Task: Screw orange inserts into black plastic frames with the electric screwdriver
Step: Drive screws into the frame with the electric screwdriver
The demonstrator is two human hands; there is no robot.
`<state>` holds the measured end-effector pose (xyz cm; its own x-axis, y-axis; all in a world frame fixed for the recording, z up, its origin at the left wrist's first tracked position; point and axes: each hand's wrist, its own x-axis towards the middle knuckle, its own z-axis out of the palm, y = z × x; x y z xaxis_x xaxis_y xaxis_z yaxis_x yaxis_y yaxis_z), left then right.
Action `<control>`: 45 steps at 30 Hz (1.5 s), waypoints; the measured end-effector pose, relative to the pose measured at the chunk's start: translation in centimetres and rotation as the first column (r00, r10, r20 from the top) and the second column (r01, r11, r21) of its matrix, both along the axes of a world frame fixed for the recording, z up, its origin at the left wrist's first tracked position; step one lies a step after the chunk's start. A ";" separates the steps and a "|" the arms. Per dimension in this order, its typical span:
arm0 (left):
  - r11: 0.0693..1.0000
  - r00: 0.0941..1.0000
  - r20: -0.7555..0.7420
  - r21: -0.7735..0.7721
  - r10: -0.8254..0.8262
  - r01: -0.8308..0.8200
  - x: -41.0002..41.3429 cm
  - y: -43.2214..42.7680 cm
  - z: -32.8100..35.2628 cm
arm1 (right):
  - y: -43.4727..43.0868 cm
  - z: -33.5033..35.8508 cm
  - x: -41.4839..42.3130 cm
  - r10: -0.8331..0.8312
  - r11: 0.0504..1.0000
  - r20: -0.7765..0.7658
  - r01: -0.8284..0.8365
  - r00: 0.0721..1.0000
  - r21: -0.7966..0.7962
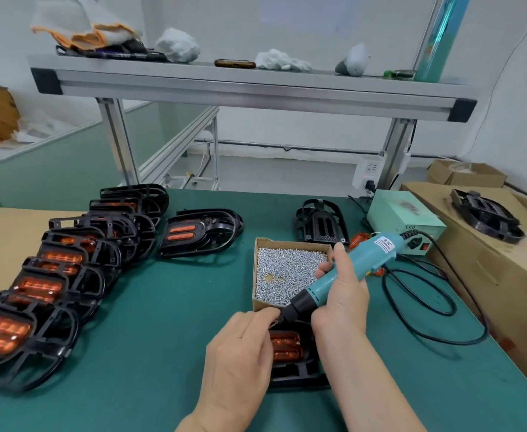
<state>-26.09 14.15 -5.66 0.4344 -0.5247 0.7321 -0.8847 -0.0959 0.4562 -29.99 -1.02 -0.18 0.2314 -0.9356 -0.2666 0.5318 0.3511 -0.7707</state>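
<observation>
Right hand (340, 296) gripped electric screwdriver (354, 265) | left hand (240, 347) pinched its tip | black frame (299, 374) with orange insert (287, 344) lay just nearside of screw box (293, 243) | risk: tilted bit might slip, nipping fingertips or cross-threading

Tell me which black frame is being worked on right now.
The frame closest to the person, under the tip of the electric screwdriver; no hand touches the others.
</observation>
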 end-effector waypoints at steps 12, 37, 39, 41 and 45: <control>0.994 0.974 -0.223 0.092 -0.039 0.061 -0.6 0.4 0.0 | -0.6 -0.3 -0.4 -0.010 0.999 -0.009 0.011 1.000 0.030; 0.986 0.965 -0.258 0.169 0.041 0.004 0.9 -0.2 -0.2 | -0.3 -0.6 1.0 -0.002 0.998 -0.068 -0.002 0.998 -0.060; 0.987 0.966 -0.256 0.161 0.034 0.008 1.0 -0.2 -0.3 | -0.3 -0.6 1.1 -0.008 0.998 -0.070 0.004 0.998 -0.061; 0.988 0.969 -0.243 0.155 0.035 0.003 1.0 -0.3 -0.4 | -0.3 -0.6 1.1 -0.015 0.998 -0.068 0.010 0.998 -0.064; 0.989 0.971 -0.237 0.150 0.035 0.001 1.0 -0.3 -0.8 | -0.3 -0.7 1.2 -0.018 0.997 -0.073 0.013 0.997 -0.075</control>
